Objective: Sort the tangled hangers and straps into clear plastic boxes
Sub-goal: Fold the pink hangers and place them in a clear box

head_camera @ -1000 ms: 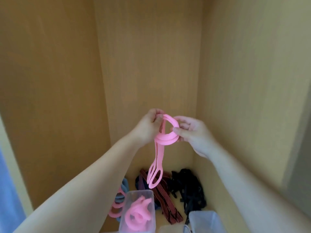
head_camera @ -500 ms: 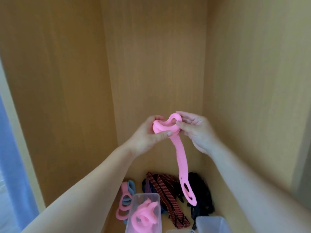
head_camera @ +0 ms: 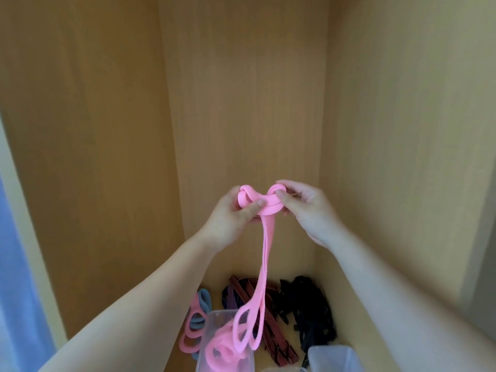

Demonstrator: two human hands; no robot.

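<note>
I hold a pink rubbery hanger strap point(head_camera: 264, 261) up in front of a wooden cupboard's back wall. My left hand point(head_camera: 230, 216) pinches its coiled top from the left, thumb on the front. My right hand point(head_camera: 303, 208) pinches the same coil from the right. The strap's long tail hangs down and ends in two loops above a clear plastic box point(head_camera: 208, 322) that holds more pink straps. A second clear box point(head_camera: 332, 358) shows at the bottom right.
On the cupboard floor lie pink and blue loops point(head_camera: 197, 315), red-and-black striped straps point(head_camera: 271, 336) and a black strap tangle point(head_camera: 308, 310). Wooden walls close in on the left, back and right. A blue curtain edge point(head_camera: 13, 291) is at far left.
Both hands have wound the strap's top into a tighter twisted coil. The hanging tail has straightened and now shows two loops side by side over the left box.
</note>
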